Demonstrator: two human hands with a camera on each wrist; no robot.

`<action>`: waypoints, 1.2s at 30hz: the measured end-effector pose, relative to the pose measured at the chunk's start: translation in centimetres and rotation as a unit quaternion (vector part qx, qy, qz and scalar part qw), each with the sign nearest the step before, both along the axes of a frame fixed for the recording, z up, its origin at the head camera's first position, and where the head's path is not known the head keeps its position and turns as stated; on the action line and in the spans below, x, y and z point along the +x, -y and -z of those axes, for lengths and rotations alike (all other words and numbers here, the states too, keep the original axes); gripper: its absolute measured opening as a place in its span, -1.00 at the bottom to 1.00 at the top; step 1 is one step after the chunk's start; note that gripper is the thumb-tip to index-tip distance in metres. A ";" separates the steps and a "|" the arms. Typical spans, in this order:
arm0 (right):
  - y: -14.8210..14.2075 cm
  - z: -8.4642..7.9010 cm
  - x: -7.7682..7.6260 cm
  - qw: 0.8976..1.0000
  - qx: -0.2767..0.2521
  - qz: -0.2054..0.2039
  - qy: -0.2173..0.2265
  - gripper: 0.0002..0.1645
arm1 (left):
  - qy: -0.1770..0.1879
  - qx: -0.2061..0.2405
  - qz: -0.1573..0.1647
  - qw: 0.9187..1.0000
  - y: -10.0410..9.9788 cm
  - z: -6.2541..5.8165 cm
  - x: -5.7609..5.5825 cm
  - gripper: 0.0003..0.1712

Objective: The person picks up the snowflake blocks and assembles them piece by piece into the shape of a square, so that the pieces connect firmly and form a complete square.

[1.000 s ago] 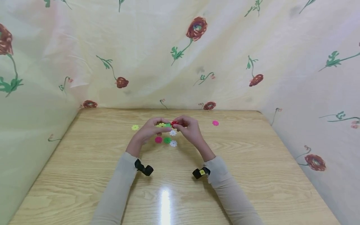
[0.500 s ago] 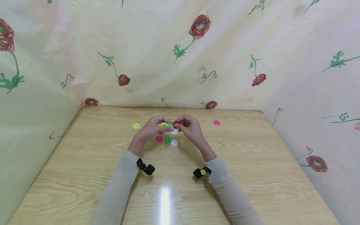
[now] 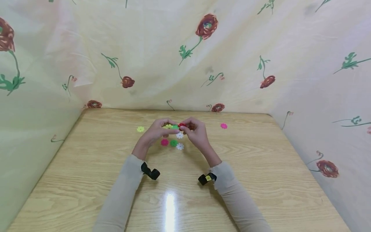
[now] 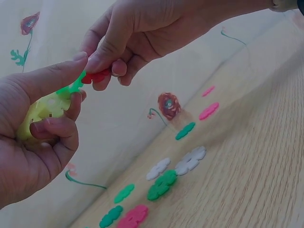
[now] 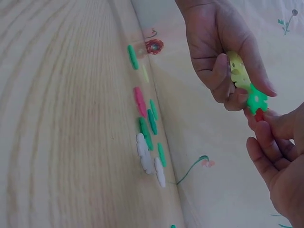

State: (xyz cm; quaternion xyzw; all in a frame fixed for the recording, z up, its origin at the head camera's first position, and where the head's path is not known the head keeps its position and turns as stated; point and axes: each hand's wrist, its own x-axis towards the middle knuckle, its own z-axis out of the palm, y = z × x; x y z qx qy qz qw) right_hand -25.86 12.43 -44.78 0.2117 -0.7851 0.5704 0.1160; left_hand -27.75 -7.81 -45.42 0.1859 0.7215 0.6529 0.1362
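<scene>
Above the far middle of the table, my two hands meet fingertip to fingertip in the head view. My left hand [image 3: 156, 130] grips a yellow flower-shaped plastic disc [image 4: 47, 107] linked to a bright green one [image 5: 257, 99], thumb on one side and curled fingers on the other. Between thumb and fingers, my right hand [image 3: 197, 132] pinches a red flower disc [image 4: 97, 76] right at the green disc's edge. Fingers hide much of the red and yellow discs. The linked discs are raised off the table in both wrist views.
Beneath the hands lie loose flower discs: a pink one [image 3: 164, 142], a green one [image 3: 174, 143], a white one [image 3: 180, 146] and others. A yellow disc [image 3: 140, 129] lies further left, and another pink disc [image 3: 224, 126] right. Floral cloth [image 3: 162, 64] surrounds the wooden table [image 3: 261, 180].
The head view has shifted slightly. Both hands stay together with the red disc held at the green disc's edge; the loose discs have not moved on the table.
</scene>
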 end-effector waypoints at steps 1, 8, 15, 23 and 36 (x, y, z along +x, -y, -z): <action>0.1 0.0 0.0 1.000 -0.006 0.001 0.000 -0.91 | -0.001 0.002 0.001 1.000 0.0 0.0 0.0 -0.73; 0.3 0.1 0.1 0.999 -0.050 0.000 0.007 -0.85 | 0.003 0.015 -0.004 1.000 0.0 -0.1 0.1 -0.72; 0.2 0.2 0.0 0.997 -0.071 0.000 0.003 -0.88 | 0.003 0.029 -0.003 1.000 -0.3 0.0 0.2 -0.71; 0.0 0.1 -0.2 0.998 -0.058 -0.008 0.011 -0.91 | -0.008 0.026 0.004 1.000 -0.4 -0.1 0.2 -0.70; -0.4 0.4 -0.7 0.998 -0.033 -0.036 0.047 -0.75 | 0.011 -0.003 -0.019 1.000 -0.3 -0.2 0.3 -0.66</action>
